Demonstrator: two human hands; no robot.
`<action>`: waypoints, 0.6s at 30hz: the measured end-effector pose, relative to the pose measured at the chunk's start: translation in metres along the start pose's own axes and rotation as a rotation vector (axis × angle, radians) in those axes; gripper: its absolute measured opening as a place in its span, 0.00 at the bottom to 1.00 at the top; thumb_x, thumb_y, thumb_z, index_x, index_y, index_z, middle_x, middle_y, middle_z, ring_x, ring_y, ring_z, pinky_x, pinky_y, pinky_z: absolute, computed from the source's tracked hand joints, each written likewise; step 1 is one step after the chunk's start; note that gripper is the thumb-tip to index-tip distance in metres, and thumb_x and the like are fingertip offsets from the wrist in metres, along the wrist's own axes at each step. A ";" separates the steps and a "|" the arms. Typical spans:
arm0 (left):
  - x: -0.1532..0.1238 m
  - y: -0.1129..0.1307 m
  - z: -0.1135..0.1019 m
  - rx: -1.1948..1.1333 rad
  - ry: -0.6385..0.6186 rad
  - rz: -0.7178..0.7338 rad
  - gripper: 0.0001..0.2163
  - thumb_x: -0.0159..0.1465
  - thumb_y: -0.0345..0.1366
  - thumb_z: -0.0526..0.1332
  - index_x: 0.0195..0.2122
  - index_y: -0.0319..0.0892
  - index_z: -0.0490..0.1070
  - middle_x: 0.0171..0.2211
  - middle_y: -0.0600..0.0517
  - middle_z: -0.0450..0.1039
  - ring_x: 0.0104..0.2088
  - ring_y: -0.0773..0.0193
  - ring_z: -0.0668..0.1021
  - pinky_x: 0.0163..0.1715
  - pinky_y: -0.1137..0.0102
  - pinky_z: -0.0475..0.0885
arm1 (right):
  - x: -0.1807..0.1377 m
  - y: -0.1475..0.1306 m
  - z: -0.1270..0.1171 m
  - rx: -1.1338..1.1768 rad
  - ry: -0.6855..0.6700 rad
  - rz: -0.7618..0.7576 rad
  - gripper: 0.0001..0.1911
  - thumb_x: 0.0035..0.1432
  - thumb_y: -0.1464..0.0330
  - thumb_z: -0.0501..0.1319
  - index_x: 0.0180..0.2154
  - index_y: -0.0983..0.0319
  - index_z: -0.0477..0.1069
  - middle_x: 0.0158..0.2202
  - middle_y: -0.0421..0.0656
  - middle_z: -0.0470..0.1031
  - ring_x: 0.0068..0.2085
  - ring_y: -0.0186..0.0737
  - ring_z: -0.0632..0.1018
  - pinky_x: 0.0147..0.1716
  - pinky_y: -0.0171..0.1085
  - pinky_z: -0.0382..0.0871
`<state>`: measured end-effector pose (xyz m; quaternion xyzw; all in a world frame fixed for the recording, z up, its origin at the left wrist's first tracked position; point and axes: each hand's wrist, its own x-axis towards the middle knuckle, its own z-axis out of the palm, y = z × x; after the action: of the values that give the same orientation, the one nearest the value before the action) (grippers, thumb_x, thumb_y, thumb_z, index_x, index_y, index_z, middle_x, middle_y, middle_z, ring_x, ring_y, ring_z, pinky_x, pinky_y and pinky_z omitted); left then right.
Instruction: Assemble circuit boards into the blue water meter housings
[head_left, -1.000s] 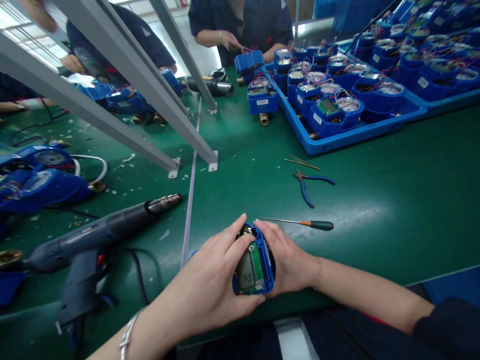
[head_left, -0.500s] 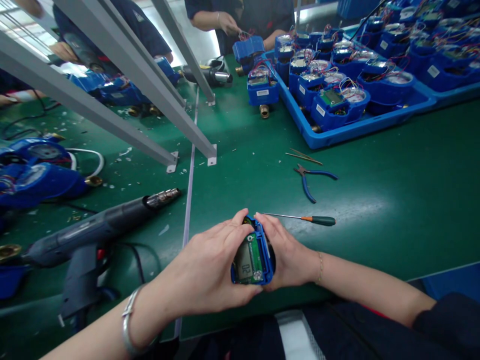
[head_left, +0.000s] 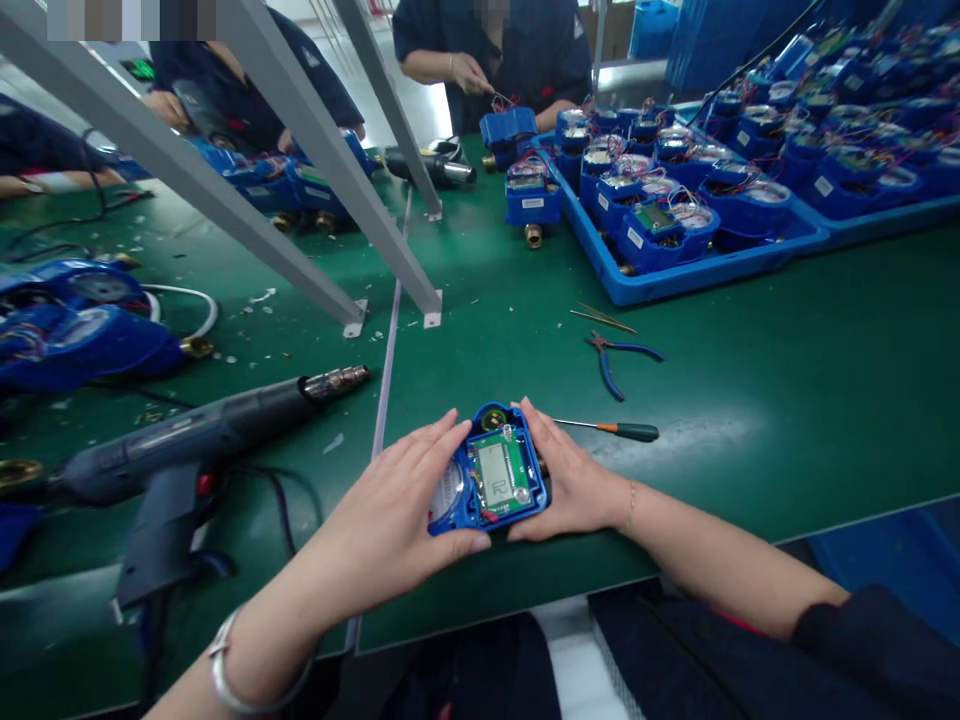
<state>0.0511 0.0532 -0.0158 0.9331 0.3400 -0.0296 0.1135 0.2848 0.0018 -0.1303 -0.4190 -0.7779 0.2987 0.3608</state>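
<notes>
- In the head view, the left hand point(head_left: 390, 500) is curved around the left side of a blue meter point(head_left: 495, 475); its fingers partly cover the round window point(head_left: 448, 495) of this meter;
- the right hand point(head_left: 574, 480) holds the same meter from the right side, with the thumb low at the near corner;
- the meter is close to the near edge of the green surface point(head_left: 787, 400), with its display and circuit board facing up; whether it touches the surface, I cannot tell;
- just beyond the right hand lies a screwdriver point(head_left: 636, 431); farther from the near edge are pliers point(head_left: 609, 360), then golden tweezers point(head_left: 606, 320);
- toward the far right corner stands a blue tray point(head_left: 637, 292), filled with similar meters point(head_left: 667, 235);
- toward the left edge lies a heat gun point(head_left: 247, 415), apart from both hands.
</notes>
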 end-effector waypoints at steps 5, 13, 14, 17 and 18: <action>-0.007 0.008 0.007 -0.046 0.083 -0.040 0.43 0.57 0.58 0.63 0.67 0.38 0.51 0.65 0.35 0.60 0.63 0.43 0.66 0.58 0.48 0.67 | -0.016 -0.011 -0.037 -0.192 -0.087 0.077 0.68 0.43 0.40 0.69 0.70 0.58 0.31 0.70 0.54 0.46 0.67 0.57 0.55 0.62 0.55 0.58; -0.008 0.017 0.012 -0.041 0.152 -0.120 0.42 0.56 0.58 0.64 0.65 0.39 0.56 0.64 0.38 0.63 0.60 0.43 0.70 0.55 0.49 0.70 | -0.084 0.014 -0.078 -0.578 0.057 0.355 0.25 0.68 0.58 0.54 0.62 0.61 0.63 0.59 0.55 0.67 0.54 0.61 0.65 0.51 0.62 0.62; -0.008 0.019 0.014 -0.031 0.169 -0.142 0.41 0.56 0.58 0.63 0.65 0.38 0.57 0.63 0.38 0.64 0.59 0.42 0.71 0.54 0.49 0.71 | -0.088 0.017 -0.075 -0.602 0.042 0.366 0.24 0.69 0.58 0.54 0.61 0.62 0.65 0.55 0.55 0.69 0.52 0.59 0.67 0.50 0.60 0.64; -0.010 0.027 0.019 -0.018 0.217 -0.188 0.41 0.56 0.59 0.63 0.64 0.36 0.60 0.62 0.37 0.65 0.58 0.41 0.71 0.53 0.47 0.71 | -0.092 0.021 -0.066 -0.652 -0.003 0.391 0.22 0.70 0.59 0.52 0.57 0.64 0.69 0.43 0.55 0.73 0.44 0.56 0.70 0.44 0.54 0.68; -0.010 0.029 0.021 -0.019 0.227 -0.195 0.41 0.56 0.59 0.63 0.63 0.36 0.60 0.63 0.37 0.65 0.58 0.41 0.71 0.53 0.47 0.71 | -0.093 0.020 -0.065 -0.661 -0.013 0.399 0.22 0.70 0.59 0.51 0.55 0.65 0.70 0.41 0.54 0.73 0.42 0.55 0.70 0.42 0.53 0.68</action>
<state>0.0619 0.0206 -0.0290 0.8919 0.4398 0.0684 0.0798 0.3822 -0.0587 -0.1381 -0.6540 -0.7375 0.0986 0.1361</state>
